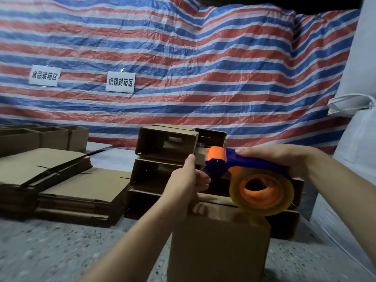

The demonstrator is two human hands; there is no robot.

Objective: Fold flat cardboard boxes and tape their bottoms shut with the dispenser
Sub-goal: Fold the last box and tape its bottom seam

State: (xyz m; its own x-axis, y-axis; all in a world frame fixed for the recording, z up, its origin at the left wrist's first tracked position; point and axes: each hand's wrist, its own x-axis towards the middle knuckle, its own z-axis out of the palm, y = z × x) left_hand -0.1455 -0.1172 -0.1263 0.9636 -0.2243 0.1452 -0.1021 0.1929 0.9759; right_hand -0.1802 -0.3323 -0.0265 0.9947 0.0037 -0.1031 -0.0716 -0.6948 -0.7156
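Note:
An upright brown cardboard box (219,241) stands on the floor right in front of me, its closed flaps facing up. Above its far right corner my right hand (284,157) grips the handle of a blue and orange tape dispenser (254,161). The dispenser carries a roll of clear tape (262,192). My left hand (189,180) is at the dispenser's front end, thumb up and fingers curled, pinching the end of the clear tape, which barely shows.
Two stacks of flat cardboard (81,190) lie on the floor to the left. Folded open boxes (162,145) are piled behind the box. A striped tarp (183,58) with two paper signs hangs at the back. White sacks (358,139) stand on the right.

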